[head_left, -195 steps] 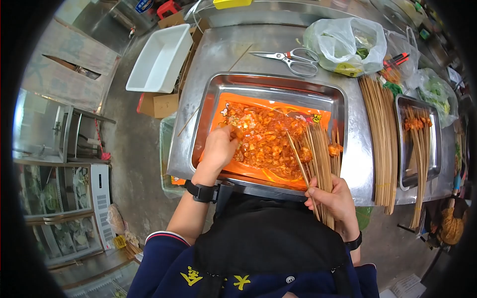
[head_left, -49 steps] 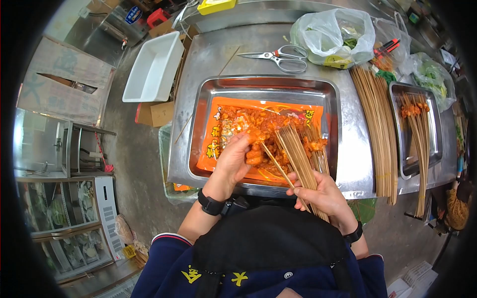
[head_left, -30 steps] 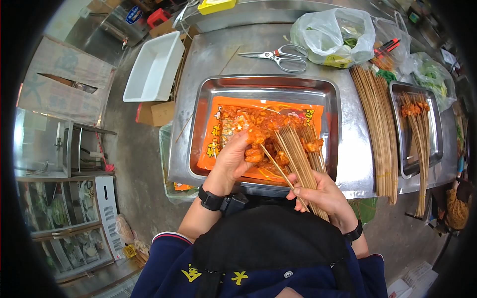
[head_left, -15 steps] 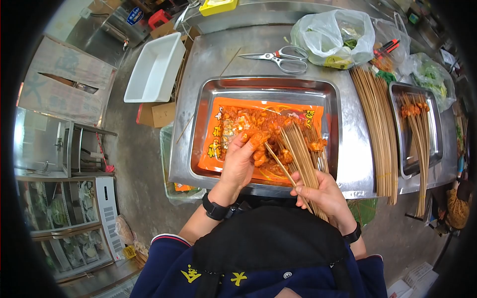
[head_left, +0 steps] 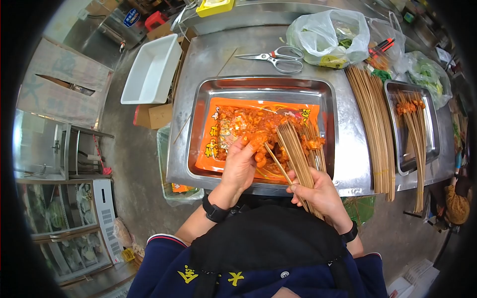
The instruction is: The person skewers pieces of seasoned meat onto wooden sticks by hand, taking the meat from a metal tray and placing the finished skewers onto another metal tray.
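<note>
My left hand (head_left: 239,166) pinches a piece of orange-red sauced meat (head_left: 260,158), its fingertips coated in sauce. My right hand (head_left: 318,193) is wrapped round a bundle of bamboo skewers (head_left: 296,149). One single skewer (head_left: 278,163) stands apart from the bundle between thumb and fingers, its upper end right at the meat. Both hands are over the near side of a steel tray (head_left: 195,124). Inside lies an orange printed bag (head_left: 206,161) spread flat under a heap of sauced meat (head_left: 258,119). Several loaded skewers (head_left: 314,144) rest at the tray's right, partly hidden behind the bundle.
Scissors (head_left: 273,57) lie behind the tray. To the right are a long pile of bare skewers (head_left: 370,129) and a smaller steel tray (head_left: 432,144) with loaded skewers (head_left: 413,116). Plastic bags (head_left: 328,37) stand at the back right. A white bin (head_left: 151,69) sits left of the table.
The view has shifted slightly, moving the scene a little to the left. Both hands keep nearly the same pose, with the single skewer still at the meat.
</note>
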A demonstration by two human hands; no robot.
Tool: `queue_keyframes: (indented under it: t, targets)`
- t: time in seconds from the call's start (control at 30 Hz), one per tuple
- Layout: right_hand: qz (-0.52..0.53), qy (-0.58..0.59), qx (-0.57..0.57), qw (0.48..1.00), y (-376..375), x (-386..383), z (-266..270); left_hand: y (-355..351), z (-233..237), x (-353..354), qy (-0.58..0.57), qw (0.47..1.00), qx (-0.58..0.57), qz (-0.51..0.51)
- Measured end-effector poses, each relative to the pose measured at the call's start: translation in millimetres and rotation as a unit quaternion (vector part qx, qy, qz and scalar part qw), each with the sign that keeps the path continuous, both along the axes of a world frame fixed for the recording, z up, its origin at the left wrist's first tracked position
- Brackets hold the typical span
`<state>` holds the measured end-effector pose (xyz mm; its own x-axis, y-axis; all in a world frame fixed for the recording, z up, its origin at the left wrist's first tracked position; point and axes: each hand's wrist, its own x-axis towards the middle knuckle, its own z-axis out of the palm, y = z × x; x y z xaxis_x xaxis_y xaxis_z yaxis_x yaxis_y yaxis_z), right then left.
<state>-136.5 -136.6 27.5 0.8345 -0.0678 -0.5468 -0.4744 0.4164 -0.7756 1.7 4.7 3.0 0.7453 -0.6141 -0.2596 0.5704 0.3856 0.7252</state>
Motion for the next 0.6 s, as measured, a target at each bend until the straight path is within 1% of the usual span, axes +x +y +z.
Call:
queue_keyframes:
  t: [0.23,0.3,0.4,0.43,0.5,0.6]
  targets:
    - [0.001,-0.008,0.002,1.000,1.1,-0.6,-3.0,1.5,-2.8,-2.4,-0.012,0.999,0.036,0.003]
    - [0.004,-0.011,0.009,1.000,0.8,-0.4,-4.6,2.7,-4.5,-2.1,-0.042,0.999,0.028,-0.009]
    - [0.005,-0.013,0.014,1.000,1.1,-0.2,-4.8,1.5,-4.2,-4.8,-0.013,1.000,0.021,0.019]
    - [0.005,-0.012,0.013,1.000,0.5,0.3,-3.8,0.8,-5.9,-8.9,-0.013,1.000,0.021,0.019]
    - [-0.008,-0.005,0.029,1.000,-1.1,1.8,-1.4,-2.1,-10.2,-19.8,-0.009,0.999,0.037,-0.024]
    - [-0.012,-0.013,0.029,0.999,-0.1,1.4,-4.3,-4.0,-10.8,-21.7,-0.012,0.999,0.031,-0.004]
